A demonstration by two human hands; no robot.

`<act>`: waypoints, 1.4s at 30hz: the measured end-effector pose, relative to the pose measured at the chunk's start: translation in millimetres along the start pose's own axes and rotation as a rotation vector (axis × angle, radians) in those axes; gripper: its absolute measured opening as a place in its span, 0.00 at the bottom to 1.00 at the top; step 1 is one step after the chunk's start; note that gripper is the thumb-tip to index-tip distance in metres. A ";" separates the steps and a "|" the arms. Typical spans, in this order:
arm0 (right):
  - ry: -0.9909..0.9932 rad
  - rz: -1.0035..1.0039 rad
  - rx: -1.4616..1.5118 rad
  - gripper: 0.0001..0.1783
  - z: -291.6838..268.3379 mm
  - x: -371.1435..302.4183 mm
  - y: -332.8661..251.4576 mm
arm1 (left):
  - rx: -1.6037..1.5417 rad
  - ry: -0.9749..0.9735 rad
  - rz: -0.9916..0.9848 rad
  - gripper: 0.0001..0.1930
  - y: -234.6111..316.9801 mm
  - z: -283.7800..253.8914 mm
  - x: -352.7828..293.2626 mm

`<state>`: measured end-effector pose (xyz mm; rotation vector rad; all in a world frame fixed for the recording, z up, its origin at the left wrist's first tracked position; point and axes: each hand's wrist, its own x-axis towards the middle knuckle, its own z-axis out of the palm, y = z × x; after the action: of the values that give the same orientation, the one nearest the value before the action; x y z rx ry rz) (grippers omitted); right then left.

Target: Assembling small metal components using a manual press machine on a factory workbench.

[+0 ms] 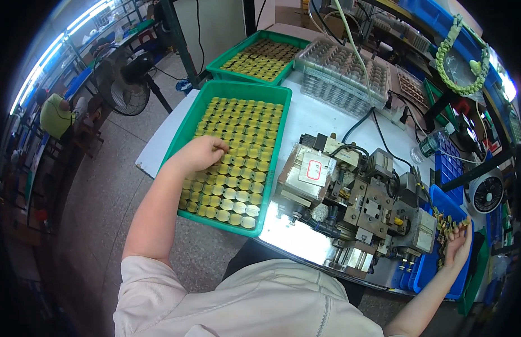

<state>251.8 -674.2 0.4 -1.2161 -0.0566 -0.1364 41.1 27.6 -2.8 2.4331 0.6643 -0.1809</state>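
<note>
My left hand (pixel 200 153) rests in a green tray (pixel 187 124) filled with rows of round brass-coloured discs (pixel 243 140); its fingers are curled on discs near the tray's left side. My right hand (pixel 458 242) lies palm up over a blue bin (pixel 450 206) at the far right, fingers curled around a few small brass parts (pixel 454 227). Between the two hands stands a grey metal press machine (pixel 350 196) with hoses and cables.
A second green tray (pixel 229 56) of brass parts and stacked clear blister trays (pixel 339 73) sit at the back of the white table (pixel 316 118). A plastic bottle (pixel 432 143), a small white fan (pixel 488 194) and a floor fan (pixel 128 84) stand around. Another person (pixel 55 115) sits far left.
</note>
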 end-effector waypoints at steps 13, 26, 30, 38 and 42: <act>-0.486 -0.116 -0.873 0.20 209.8 -86.5 10.8 | -1.665 0.356 0.274 0.15 76.4 17.5 28.4; -0.763 -0.383 -1.282 0.19 228.0 -86.0 35.3 | -1.212 0.717 0.190 0.14 69.6 54.8 44.8; -0.775 -0.449 -1.314 0.18 233.5 -88.8 36.9 | -1.160 0.671 0.220 0.15 76.0 57.2 40.4; -0.800 -0.517 -1.374 0.18 238.5 -94.8 44.6 | -1.175 0.667 0.172 0.13 83.3 55.1 35.9; -0.791 -0.581 -1.405 0.18 243.4 -98.6 45.9 | -1.185 0.682 0.171 0.12 84.3 55.5 36.4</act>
<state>167.5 -423.1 30.7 -2.5661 -1.1719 -0.1975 116.2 -48.2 -13.9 1.3216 0.5724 0.8976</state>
